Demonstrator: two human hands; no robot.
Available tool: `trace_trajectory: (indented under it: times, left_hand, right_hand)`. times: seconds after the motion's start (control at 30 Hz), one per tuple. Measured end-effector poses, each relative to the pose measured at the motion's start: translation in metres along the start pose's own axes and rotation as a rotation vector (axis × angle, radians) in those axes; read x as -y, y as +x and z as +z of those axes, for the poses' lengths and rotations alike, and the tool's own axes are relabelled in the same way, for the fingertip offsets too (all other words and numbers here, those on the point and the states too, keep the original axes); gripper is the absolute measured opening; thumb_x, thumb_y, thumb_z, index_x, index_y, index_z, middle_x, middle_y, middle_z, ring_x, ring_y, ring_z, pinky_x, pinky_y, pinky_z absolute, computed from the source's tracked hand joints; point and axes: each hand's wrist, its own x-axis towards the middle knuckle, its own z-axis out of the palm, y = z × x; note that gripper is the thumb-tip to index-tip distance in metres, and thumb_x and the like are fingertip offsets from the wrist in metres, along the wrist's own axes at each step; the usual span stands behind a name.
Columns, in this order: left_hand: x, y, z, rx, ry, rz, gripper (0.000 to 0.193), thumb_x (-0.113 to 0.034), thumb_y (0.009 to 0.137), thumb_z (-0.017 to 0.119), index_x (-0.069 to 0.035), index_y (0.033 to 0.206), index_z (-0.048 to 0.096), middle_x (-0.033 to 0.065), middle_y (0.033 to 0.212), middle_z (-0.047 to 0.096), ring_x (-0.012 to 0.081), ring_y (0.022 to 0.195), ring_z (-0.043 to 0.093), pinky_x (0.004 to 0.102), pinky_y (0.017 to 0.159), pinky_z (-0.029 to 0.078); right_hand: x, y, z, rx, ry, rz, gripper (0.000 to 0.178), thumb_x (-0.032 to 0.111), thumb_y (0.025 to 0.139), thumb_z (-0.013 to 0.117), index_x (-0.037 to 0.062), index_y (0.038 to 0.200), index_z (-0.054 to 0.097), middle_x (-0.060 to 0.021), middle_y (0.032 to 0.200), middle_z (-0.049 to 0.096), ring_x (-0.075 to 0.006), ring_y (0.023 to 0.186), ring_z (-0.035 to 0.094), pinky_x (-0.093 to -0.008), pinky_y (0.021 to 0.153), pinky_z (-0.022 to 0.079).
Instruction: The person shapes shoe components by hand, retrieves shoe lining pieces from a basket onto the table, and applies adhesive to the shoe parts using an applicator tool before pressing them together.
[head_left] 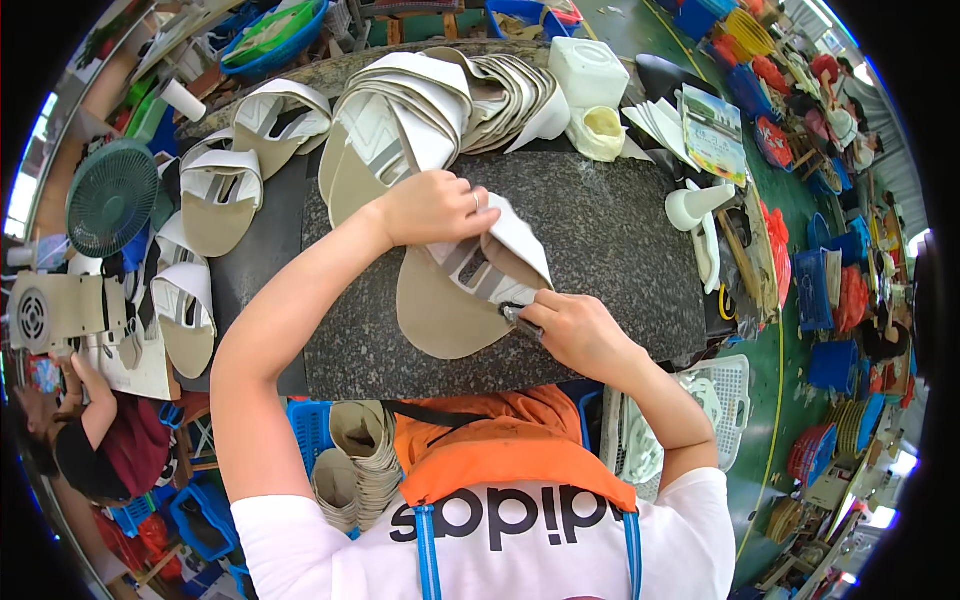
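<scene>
A shoe upper [445, 308] with a beige toe and white collar lies over the dark speckled stone slab [620, 240] in front of me. My left hand [435, 208] is closed on its far white edge, a ring on one finger. Pinched in my right hand [578, 330] is a small tool [516, 316] with a dark end, pressed against the near side of the upper. Fingers hide most of the tool, so its kind is unclear. Just beyond my left hand, a stack of similar uppers [400, 110] leans together.
More uppers [222, 195] line the left side. A white square container [588, 72], a cream cup [598, 133] and a white bottle [697, 205] stand toward the far right. A green fan [112, 197] is at left, near a co-worker [115, 445]. A white basket [725, 395] sits lower right.
</scene>
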Motion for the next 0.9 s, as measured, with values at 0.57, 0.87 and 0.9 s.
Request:
trace_trajectory:
  times: [0.57, 0.87, 0.9]
  left_hand:
    - [-0.008, 0.066, 0.006, 0.293, -0.293, -0.504, 0.01, -0.015, 0.074, 0.059, -0.006, 0.072, 0.064, 0.0153, 0.077, 0.065, 0.0303, 0.07, 0.066, 0.0411, 0.06, 0.052]
    - [-0.08, -0.003, -0.07, -0.014, -0.372, -1.054, 0.074, -0.036, 0.075, 0.069, 0.006, 0.127, 0.038, 0.0216, 0.104, 0.057, 0.0357, 0.097, 0.054, 0.0405, 0.083, 0.043]
    - [-0.096, -0.018, -0.076, 0.109, -0.282, -1.173, 0.069, -0.032, 0.076, 0.069, 0.008, 0.125, 0.04, 0.0211, 0.112, 0.054, 0.0354, 0.101, 0.051, 0.0392, 0.088, 0.041]
  right_hand:
    - [0.001, -0.005, 0.008, -0.04, -0.001, 0.016, 0.016, 0.004, 0.069, 0.059, 0.0013, 0.084, 0.054, -0.0103, 0.077, 0.05, -0.0281, 0.068, 0.058, -0.0383, 0.058, 0.048]
    - [-0.009, -0.007, 0.01, -0.045, 0.029, 0.211, 0.02, 0.005, 0.072, 0.06, 0.0032, 0.092, 0.057, -0.0119, 0.081, 0.055, -0.0321, 0.068, 0.06, -0.0412, 0.06, 0.049]
    - [-0.012, -0.004, 0.011, -0.05, 0.034, 0.223, 0.02, 0.005, 0.072, 0.06, 0.0032, 0.092, 0.057, -0.0119, 0.081, 0.055, -0.0321, 0.068, 0.06, -0.0412, 0.06, 0.049]
